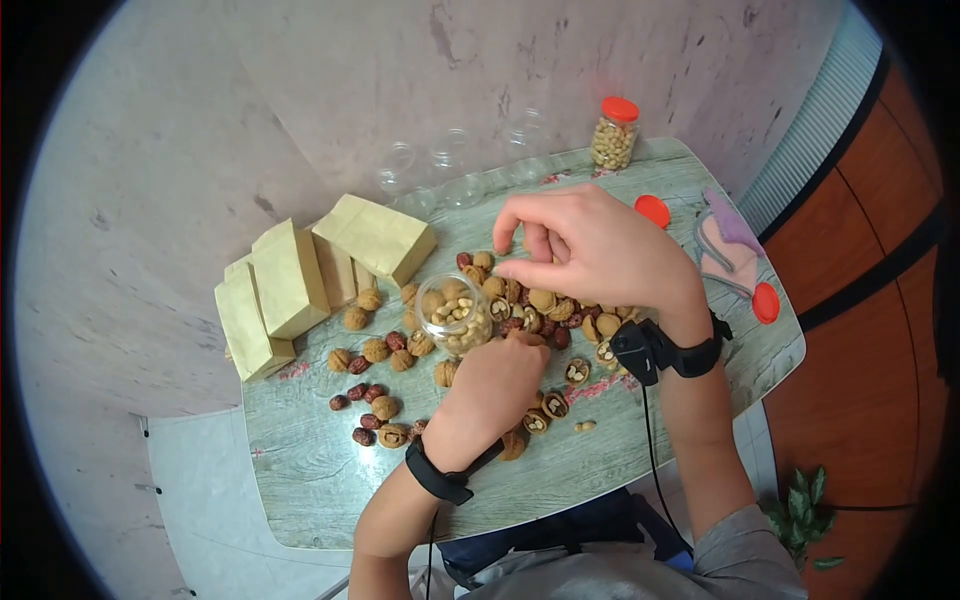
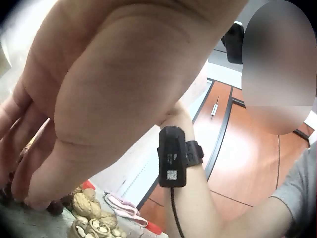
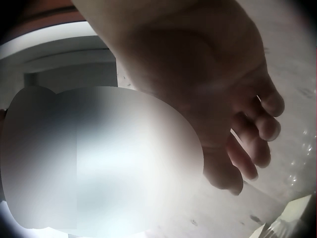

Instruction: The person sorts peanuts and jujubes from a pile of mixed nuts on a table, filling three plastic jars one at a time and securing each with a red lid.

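My left hand (image 1: 490, 390) reaches down into a spread of whole walnuts (image 1: 375, 349), cracked walnuts (image 1: 554, 404) and red dates (image 1: 363, 436). Its fingers point down to the table among dark dates, just right of an open clear jar (image 1: 432, 322) with peanuts (image 1: 457, 318) inside. In the left wrist view the fingertips are partly hidden, and I cannot tell whether they pinch anything. My right hand (image 1: 600, 240) hovers over the far side of the pile. Its fingers bend loosely, thumb apart from index finger, holding nothing; the right wrist view shows the bare palm.
Several paper bags (image 1: 285, 278) stand at the left. Clear empty jars (image 1: 455, 165) line the back by the wall, with a red-lidded peanut jar (image 1: 614, 135) at the back right. Red lids (image 1: 652, 211) and a pink-and-grey cloth (image 1: 725, 255) lie at the right.
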`<act>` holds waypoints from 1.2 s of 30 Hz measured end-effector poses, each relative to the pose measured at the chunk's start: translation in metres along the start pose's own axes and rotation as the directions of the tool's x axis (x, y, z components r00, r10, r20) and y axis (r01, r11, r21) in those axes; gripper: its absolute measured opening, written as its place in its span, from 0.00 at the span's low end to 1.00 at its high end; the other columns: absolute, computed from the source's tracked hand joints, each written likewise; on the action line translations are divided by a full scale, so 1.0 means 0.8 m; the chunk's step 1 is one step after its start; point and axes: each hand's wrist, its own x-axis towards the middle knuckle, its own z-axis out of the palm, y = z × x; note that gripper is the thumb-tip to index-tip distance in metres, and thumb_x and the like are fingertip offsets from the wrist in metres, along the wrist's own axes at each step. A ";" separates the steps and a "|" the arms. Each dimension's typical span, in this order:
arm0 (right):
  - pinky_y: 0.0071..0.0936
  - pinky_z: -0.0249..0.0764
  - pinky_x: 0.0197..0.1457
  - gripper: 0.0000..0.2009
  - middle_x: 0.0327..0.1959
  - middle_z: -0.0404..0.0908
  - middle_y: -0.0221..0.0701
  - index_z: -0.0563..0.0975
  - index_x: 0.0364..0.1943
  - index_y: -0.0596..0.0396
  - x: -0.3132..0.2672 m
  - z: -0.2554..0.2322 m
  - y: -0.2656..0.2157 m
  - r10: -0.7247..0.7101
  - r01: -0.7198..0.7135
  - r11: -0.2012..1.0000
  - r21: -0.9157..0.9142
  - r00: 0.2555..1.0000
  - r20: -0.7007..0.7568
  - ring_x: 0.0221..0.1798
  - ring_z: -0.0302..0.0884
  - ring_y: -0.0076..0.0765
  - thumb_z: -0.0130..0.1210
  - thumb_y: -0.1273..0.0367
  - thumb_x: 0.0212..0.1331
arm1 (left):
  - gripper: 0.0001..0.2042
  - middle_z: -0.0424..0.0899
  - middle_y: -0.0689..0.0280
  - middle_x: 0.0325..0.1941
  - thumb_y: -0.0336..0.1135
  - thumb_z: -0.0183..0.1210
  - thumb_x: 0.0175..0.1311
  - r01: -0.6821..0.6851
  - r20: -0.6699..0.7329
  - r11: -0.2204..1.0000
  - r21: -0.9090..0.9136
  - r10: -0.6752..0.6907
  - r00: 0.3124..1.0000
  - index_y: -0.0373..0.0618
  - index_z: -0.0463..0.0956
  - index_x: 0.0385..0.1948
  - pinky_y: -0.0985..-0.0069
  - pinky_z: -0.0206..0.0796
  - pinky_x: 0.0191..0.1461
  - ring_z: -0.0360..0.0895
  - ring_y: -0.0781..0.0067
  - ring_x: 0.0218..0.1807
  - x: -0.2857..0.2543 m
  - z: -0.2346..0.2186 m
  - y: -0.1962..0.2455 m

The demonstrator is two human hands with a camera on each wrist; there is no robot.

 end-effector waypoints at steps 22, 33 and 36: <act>0.41 0.74 0.39 0.16 0.33 0.80 0.35 0.78 0.50 0.53 -0.190 0.037 0.042 0.344 -0.273 0.928 -0.252 0.887 0.308 0.34 0.81 0.43 0.68 0.68 0.60 | 0.13 0.87 0.57 0.32 0.27 0.60 0.60 0.028 -0.063 0.999 -0.041 -0.031 0.998 0.49 0.82 0.46 0.54 0.78 0.41 0.87 0.51 0.39 0.017 0.017 -0.012; 0.39 0.77 0.44 0.14 0.43 0.78 0.39 0.76 0.48 0.56 -0.217 0.093 0.079 0.230 -0.214 0.951 -0.222 0.972 0.045 0.40 0.81 0.46 0.64 0.70 0.59 | 0.03 0.87 0.58 0.30 0.30 0.61 0.62 -0.083 -0.085 0.992 0.096 0.092 0.992 0.45 0.83 0.32 0.61 0.80 0.36 0.88 0.54 0.35 0.005 0.012 -0.009; 0.38 0.77 0.41 0.14 0.36 0.79 0.39 0.76 0.43 0.58 -0.209 0.090 0.072 0.306 -0.286 0.943 -0.170 0.947 0.099 0.35 0.81 0.44 0.65 0.70 0.56 | 0.07 0.87 0.57 0.31 0.34 0.68 0.60 -0.025 -0.083 0.984 -0.174 0.011 0.996 0.44 0.82 0.35 0.60 0.76 0.41 0.86 0.53 0.36 -0.023 -0.047 -0.008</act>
